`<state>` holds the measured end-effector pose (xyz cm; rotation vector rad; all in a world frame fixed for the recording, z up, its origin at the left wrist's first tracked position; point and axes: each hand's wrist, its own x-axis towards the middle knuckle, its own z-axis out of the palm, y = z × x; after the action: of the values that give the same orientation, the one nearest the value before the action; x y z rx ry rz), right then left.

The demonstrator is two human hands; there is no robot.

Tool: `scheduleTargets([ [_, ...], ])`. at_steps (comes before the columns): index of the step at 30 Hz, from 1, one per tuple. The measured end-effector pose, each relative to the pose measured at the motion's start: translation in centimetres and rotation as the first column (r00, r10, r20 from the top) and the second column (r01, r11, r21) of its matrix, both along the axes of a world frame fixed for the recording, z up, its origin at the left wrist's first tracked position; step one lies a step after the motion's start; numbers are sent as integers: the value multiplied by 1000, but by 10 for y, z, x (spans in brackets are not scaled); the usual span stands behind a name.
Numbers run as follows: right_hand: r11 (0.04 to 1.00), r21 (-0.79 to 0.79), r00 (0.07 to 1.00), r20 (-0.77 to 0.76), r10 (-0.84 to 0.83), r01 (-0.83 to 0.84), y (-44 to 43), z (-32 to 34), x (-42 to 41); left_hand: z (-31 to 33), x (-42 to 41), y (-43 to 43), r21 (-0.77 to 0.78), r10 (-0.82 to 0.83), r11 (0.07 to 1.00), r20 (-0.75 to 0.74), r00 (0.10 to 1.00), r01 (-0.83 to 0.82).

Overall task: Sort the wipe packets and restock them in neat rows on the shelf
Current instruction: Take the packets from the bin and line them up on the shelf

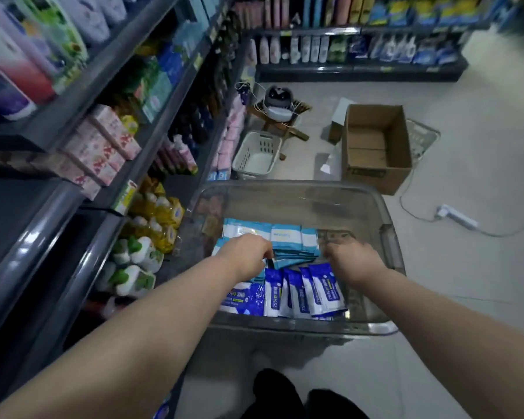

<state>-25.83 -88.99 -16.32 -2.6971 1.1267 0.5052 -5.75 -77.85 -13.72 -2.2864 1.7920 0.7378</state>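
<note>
A clear plastic bin stands on the floor in front of me and holds wipe packets. Light-blue-and-white packets lie stacked in its middle. Dark-blue-and-white packets stand on edge along its near side. My left hand reaches into the bin and its curled fingers grip the left end of the light-blue stack. My right hand is at the stack's right end with fingers curled down; what they hold is hidden. An empty dark shelf lies at my left.
Stocked shelves run along the left and the far wall. Beyond the bin stand a white basket, an open cardboard box and a small stool with a device. A power strip and cable lie on the floor at right.
</note>
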Motion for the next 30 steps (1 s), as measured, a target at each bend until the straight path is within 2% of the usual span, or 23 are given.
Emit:
scheduleTargets([
  [7, 953, 223, 972, -159, -172, 205, -10, -55, 5, -71, 24, -20, 128, -17, 991, -89, 996, 28],
  [10, 928, 317, 963, -240, -121, 196, -8, -79, 8, -97, 25, -23, 184, -30, 982, -117, 993, 52],
  [13, 917, 376, 948, -318, -8, 134, -13, -97, 12, -121, 21, -27, 212, 0, 977, -163, 987, 35],
  [17, 908, 419, 935, -325, 139, 11, -29, -126, 23, -149, 15, -31, 226, 97, 973, -224, 970, -45],
  [23, 896, 319, 878, -265, 398, -309, -40, -158, 33, -178, 2, -36, 276, 263, 943, -287, 921, -183],
  [27, 808, 211, 741, -321, 590, -551, -44, -155, 38, -180, -3, -31, 227, 350, 931, -322, 880, -287],
  [28, 803, 183, 735, -326, 594, -568, -47, -152, 39, -179, -4, -30, 209, 354, 931, -321, 878, -298],
  [30, 843, 134, 786, -310, 535, -520, -53, -145, 40, -174, -5, -30, 200, 355, 931, -309, 882, -304],
])
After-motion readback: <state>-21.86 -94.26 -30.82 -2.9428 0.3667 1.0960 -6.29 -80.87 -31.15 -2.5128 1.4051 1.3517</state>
